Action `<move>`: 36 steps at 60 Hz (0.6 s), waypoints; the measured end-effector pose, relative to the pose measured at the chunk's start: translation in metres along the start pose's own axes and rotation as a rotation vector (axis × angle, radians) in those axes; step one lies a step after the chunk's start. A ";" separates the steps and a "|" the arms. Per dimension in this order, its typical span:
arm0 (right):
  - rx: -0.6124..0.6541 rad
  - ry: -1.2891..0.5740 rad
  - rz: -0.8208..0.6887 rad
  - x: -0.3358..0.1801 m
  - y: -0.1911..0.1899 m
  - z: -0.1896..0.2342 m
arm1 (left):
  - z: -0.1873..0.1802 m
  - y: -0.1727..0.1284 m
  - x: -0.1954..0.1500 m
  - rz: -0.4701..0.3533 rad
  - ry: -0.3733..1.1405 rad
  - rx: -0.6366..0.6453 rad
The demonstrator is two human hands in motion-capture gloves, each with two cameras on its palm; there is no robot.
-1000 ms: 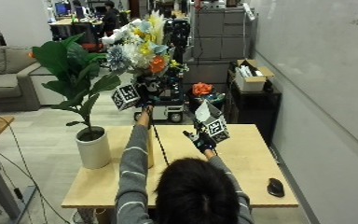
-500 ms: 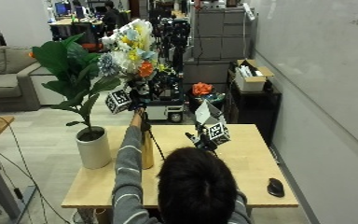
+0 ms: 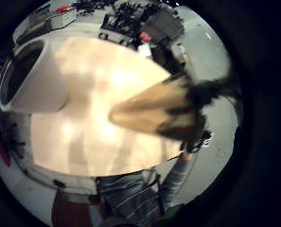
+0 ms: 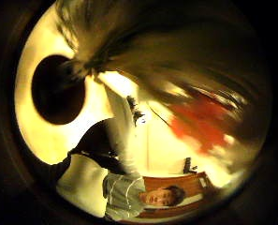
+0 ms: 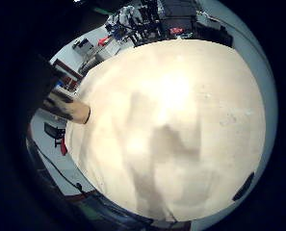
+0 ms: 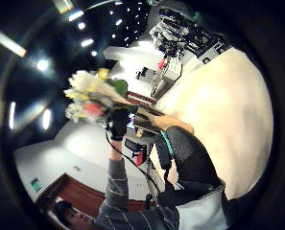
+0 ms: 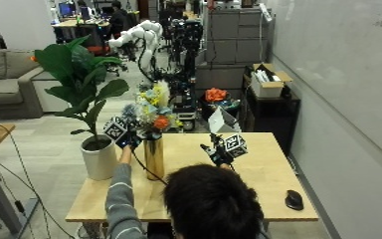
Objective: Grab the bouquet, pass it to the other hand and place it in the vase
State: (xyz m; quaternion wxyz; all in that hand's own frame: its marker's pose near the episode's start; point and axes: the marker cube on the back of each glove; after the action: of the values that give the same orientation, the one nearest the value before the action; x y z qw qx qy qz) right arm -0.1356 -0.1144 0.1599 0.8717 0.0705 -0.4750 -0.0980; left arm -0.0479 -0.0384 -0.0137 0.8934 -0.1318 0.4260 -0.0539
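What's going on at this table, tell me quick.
A person seated at the wooden table is putting a bouquet into a tall gold vase. The left hand grips the bouquet at the vase's mouth, with the flowers showing above the rim. The right hand hovers over the table, holding nothing. A potted plant and a mouse are nearby.

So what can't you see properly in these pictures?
- Bouquet stems: outside view, hidden by the left hand and vase.
- Right hand fingers: outside view, too small to tell.
- Flowers: left thumb side palm view, smeared by blur.
- Table front: outside view, hidden behind the person's head.
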 end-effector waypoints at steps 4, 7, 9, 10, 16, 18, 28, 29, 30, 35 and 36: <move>-0.041 -0.047 0.056 0.008 0.005 -0.001 | 0.002 -0.002 -0.026 0.090 -0.089 0.039; -0.109 -0.036 0.263 0.018 0.016 -0.002 | 0.002 0.002 -0.043 0.061 -0.139 0.070; -0.099 -0.034 0.243 0.016 0.020 -0.004 | 0.004 0.009 -0.050 0.059 -0.146 0.052; -0.070 -0.022 0.179 0.014 0.020 -0.006 | 0.005 0.013 -0.053 0.057 -0.143 0.039; 0.046 0.083 0.045 0.014 0.025 -0.017 | 0.007 0.026 -0.062 0.048 -0.107 0.045; 0.030 0.057 0.024 0.018 0.023 -0.019 | 0.008 0.028 -0.065 0.034 -0.103 0.053; -0.018 0.093 0.111 0.030 0.026 -0.023 | 0.015 0.021 -0.080 0.009 -0.079 0.113; -0.031 0.088 0.146 0.033 0.027 -0.022 | 0.016 0.020 -0.081 0.002 -0.073 0.112; -0.033 0.097 0.170 0.037 0.026 -0.022 | 0.016 0.018 -0.083 0.008 -0.070 0.122; -0.020 0.086 0.109 0.039 0.020 -0.018 | 0.016 0.004 -0.088 0.055 -0.048 0.201; -0.028 0.083 0.119 0.036 0.023 -0.017 | 0.017 0.004 -0.089 0.050 -0.037 0.192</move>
State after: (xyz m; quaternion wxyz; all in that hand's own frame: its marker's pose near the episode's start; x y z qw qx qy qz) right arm -0.0999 -0.1006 0.1853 0.8959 0.0340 -0.4403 -0.0494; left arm -0.0913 -0.0128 0.0621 0.9108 -0.0357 0.4055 -0.0696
